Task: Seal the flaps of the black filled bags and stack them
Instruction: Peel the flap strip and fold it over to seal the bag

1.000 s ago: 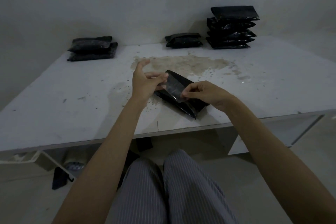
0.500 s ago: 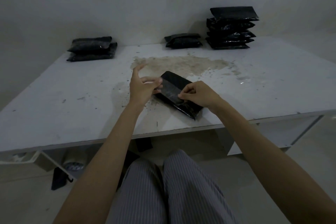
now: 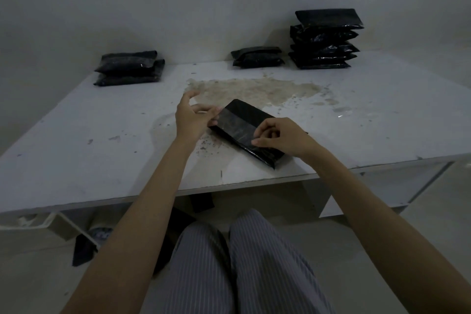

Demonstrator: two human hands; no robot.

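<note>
A black filled bag (image 3: 251, 120) lies at an angle on the white table (image 3: 76, 140), near its front edge. Its glossy flap (image 3: 235, 126) is folded down over the bag's near side. My left hand (image 3: 195, 118) pinches the flap's left end with thumb and fingers. My right hand (image 3: 279, 136) pinches the flap's right end, its fingers curled over the bag. A tall stack of black bags (image 3: 325, 39) stands at the back right. A low pile of black bags (image 3: 257, 57) lies beside it, and another low pile (image 3: 130, 67) lies at the back left.
A brown stain (image 3: 257, 89) and dark crumbs mark the table just beyond the bag. A wall rises right behind the table. My striped trouser legs (image 3: 242, 262) show below the table's front edge, with dark items on the floor at the left.
The flap stood raised between my hands a second ago. It has come down flat onto the bag, and both hands have lowered with it.
</note>
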